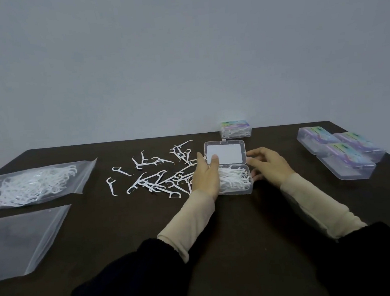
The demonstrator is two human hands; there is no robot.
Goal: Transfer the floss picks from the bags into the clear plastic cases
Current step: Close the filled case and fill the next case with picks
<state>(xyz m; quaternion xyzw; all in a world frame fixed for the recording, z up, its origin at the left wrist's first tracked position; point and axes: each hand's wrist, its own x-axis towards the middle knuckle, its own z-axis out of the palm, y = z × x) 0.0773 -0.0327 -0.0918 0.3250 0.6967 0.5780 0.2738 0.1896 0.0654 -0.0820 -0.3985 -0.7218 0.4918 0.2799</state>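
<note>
On the dark brown table (221,240), the open clear plastic case (236,182) filled with white floss picks sits mid-table, loose white floss picks (154,175) scattered just left of it, bare tabletop in front and to its right. The left hand (206,176) lies along the case's left edge, fingers fairly straight, a fingertip touching the raised lid (225,153). The right hand (269,165) hovers by the right edge, fingers loosely curled, holding nothing.

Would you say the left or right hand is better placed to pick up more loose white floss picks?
Probably the left hand: the scattered white floss picks lie right beside it, while the right hand sits beyond the open clear plastic case.
</note>
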